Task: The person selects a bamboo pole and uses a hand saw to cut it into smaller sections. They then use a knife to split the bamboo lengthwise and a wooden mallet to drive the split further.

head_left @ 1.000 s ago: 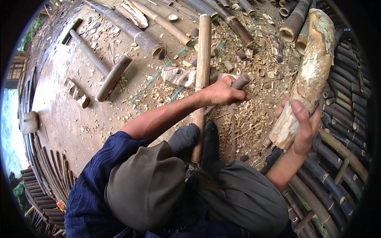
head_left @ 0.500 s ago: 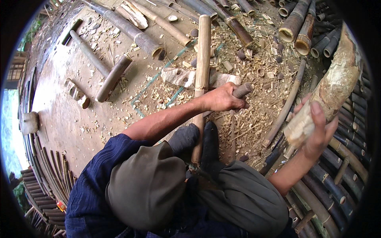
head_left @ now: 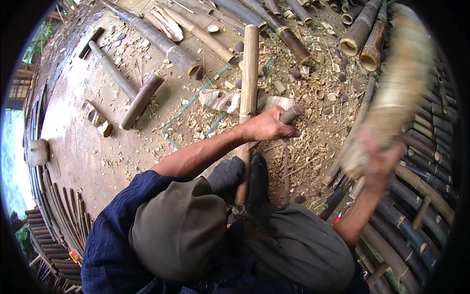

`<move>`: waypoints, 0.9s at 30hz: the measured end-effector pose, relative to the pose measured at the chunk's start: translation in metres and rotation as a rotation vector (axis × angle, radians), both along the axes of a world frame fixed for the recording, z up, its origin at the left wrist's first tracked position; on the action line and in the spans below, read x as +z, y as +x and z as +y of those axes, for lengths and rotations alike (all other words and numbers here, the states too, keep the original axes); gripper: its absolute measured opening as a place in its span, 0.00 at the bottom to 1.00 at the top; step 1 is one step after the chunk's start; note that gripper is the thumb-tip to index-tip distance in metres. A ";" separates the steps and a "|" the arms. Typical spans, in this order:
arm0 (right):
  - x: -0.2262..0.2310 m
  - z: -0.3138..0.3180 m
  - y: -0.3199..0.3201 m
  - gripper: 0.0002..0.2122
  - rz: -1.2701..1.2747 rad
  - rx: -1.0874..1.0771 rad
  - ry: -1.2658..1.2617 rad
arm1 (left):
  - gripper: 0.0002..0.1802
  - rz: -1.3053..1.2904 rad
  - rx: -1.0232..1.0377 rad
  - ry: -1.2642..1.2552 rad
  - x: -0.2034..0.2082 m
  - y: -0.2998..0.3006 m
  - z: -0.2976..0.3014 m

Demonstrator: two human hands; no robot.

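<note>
My left hand (head_left: 267,125) is closed around a brown, round wooden handle (head_left: 293,113) that pokes out past the thumb side. It is beside a pale bamboo pole (head_left: 250,66); the tool's working end is mostly hidden under the fist. That pole runs between my dark-covered feet (head_left: 258,179) and lies across a whitish, notched wooden block (head_left: 215,99). On the right, my right hand (head_left: 376,164) grips the lower part of a thick, pale wooden club (head_left: 399,90). Both hand and club are smeared by motion, with the club raised and slanting up to the right.
Wood chips (head_left: 313,137) litter the ground ahead. A T-shaped wooden piece (head_left: 142,102) lies left, beside a short notched bamboo piece (head_left: 96,117). Thick bamboo poles (head_left: 166,44) lie at the far side, with cut bamboo ends (head_left: 369,61) far right. A bamboo-pole rack (head_left: 426,196) stands right.
The club and my right hand have swung a little to the left and are now blurred. My left hand has shifted slightly left, still on the handle.
</note>
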State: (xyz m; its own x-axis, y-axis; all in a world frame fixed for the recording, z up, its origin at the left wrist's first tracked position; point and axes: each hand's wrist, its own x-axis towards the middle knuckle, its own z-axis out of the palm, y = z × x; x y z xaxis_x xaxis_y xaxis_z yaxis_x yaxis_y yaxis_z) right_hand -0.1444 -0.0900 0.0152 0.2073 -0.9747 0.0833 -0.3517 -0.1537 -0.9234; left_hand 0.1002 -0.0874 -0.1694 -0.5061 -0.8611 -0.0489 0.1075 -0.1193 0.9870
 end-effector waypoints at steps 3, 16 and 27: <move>-0.020 0.000 0.024 0.34 0.395 0.299 0.135 | 0.12 -0.007 0.036 -0.092 -0.015 0.005 -0.001; 0.041 -0.003 0.008 0.38 0.119 -0.008 -0.279 | 0.16 -0.165 0.103 -0.210 0.019 0.022 -0.065; -0.034 -0.008 0.018 0.42 0.265 0.183 0.112 | 0.06 -0.104 0.145 -0.098 -0.003 0.021 -0.064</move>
